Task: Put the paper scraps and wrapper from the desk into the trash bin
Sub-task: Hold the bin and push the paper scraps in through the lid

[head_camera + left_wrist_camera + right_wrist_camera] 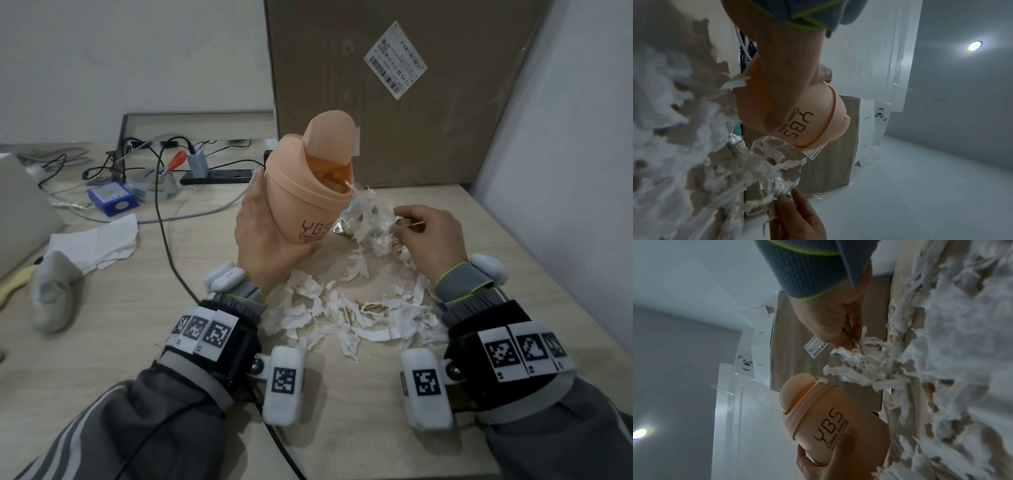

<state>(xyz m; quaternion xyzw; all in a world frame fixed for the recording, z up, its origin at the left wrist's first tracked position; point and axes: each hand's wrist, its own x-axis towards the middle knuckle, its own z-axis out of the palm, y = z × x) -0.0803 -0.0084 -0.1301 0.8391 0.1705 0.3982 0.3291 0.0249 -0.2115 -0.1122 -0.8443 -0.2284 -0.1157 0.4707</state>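
My left hand point(270, 236) grips a small peach trash bin point(308, 192) marked "YBS Clean living", lifted off the desk and tilted right with its swing lid tipped open. A paper shred sticks out at the bin's rim. My right hand point(428, 233) pinches a bunch of white paper scraps and clear wrapper point(373, 222) just right of the bin's mouth. In the left wrist view the bin point(809, 116) sits in my palm; in the right wrist view my fingertips point(846, 344) pinch the scraps point(863, 356). Many torn white scraps point(346, 315) lie on the desk between my wrists.
A large cardboard box point(394, 85) stands behind the bin against the wall. At the left lie cables point(164, 212), a power strip point(219, 176), a blue box point(111, 198), a tape roll point(154, 185), a white tissue point(99, 243) and a grey sock-like thing point(54, 291).
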